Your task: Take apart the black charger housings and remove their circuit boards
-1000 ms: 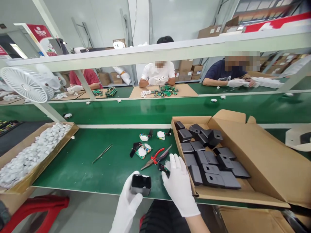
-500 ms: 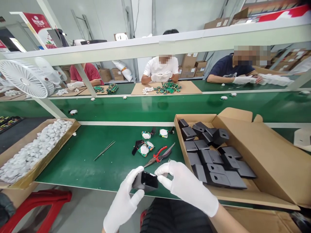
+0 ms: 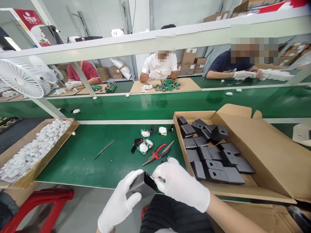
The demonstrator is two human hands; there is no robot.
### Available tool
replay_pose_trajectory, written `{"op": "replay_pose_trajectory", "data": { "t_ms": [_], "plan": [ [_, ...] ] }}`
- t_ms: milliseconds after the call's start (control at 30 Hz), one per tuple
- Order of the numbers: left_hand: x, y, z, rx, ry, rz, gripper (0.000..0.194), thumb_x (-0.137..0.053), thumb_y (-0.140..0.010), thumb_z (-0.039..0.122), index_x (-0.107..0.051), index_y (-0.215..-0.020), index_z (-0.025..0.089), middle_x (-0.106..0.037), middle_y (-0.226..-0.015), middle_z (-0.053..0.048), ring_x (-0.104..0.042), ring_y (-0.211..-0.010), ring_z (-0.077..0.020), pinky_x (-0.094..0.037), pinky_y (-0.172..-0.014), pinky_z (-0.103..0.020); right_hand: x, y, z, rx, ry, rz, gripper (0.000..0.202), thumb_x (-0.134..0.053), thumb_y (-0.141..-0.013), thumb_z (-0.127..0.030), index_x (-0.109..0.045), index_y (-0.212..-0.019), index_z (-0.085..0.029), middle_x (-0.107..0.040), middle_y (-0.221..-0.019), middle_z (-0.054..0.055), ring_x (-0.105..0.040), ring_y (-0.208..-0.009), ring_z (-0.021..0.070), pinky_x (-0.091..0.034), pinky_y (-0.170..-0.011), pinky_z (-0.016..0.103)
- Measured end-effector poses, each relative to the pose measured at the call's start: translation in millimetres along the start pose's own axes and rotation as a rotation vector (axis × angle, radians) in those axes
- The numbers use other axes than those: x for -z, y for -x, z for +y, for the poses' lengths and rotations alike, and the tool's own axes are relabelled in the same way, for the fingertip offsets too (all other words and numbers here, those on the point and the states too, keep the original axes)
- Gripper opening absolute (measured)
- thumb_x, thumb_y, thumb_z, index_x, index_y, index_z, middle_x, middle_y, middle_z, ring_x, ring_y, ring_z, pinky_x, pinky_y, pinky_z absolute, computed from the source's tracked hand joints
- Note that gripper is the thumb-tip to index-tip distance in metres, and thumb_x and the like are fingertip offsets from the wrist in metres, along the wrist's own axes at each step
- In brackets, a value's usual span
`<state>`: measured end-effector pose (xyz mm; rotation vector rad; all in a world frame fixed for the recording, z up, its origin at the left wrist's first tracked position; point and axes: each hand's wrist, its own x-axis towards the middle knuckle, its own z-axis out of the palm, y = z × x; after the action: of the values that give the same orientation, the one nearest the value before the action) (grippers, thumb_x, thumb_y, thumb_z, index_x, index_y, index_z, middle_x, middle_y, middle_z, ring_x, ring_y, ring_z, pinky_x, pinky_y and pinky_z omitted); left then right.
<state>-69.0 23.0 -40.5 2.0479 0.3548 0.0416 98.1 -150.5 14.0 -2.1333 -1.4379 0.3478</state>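
Gloved in white, my left hand grips a black plastic casing between thumb and fingers, over the table's front edge. The casing is tilted, its open end turned toward my right hand. That hand, also gloved, has thumb and fingertips pinched together at the casing's rim; what they hold, if anything, is hidden. Just beyond lie red-handled pliers. Behind the pliers are several green circuit boards with white pads and black parts attached. Metal tweezers rest to the left.
A cardboard box of black casings stands at right. At left is a tray of small white pieces beside a fan. A conveyor belt runs behind, carrying several small parts. Co-workers with gloved hands sit across it. A red stool stands below.
My left hand has tipped the casing, so its side now shows more than its opening. My right hand has shifted slightly left, closer against the rim. The belt's parts have slid right.
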Motion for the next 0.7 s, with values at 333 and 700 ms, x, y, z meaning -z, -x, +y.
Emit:
{"op": "replay_pose_trajectory", "data": {
  "t_ms": [333,700],
  "plan": [
    [27.8,51.9,-18.9,0.058,0.062,0.059,0.076,-0.058,-0.079,0.071,-0.055,-0.136,0.021,-0.058,-0.136,-0.015,-0.054,-0.123,-0.0346,-0.041,-0.11,-0.047,-50.3,-6.2,-28.5,0.068,-0.224,-0.065,0.019,-0.052,-0.073,-0.008,-0.047,-0.058,-0.018,-0.047,-0.057,-0.006,-0.034,-0.055,0.0088,-0.024,-0.056,0.024],
    [43.5,109.2,-27.9,0.121,0.073,0.197,0.069,-0.062,-0.079,0.066,-0.059,-0.131,0.021,-0.062,-0.131,-0.014,-0.059,-0.118,-0.0339,-0.048,-0.103,-0.043,-97.7,-12.7,-69.1,0.022,-0.478,-0.106,0.018,-0.05,-0.076,-0.013,-0.067,-0.071,-0.016,-0.064,-0.064,0.001,-0.052,-0.057,0.0116,-0.037,-0.059,0.022]
  ]
}}
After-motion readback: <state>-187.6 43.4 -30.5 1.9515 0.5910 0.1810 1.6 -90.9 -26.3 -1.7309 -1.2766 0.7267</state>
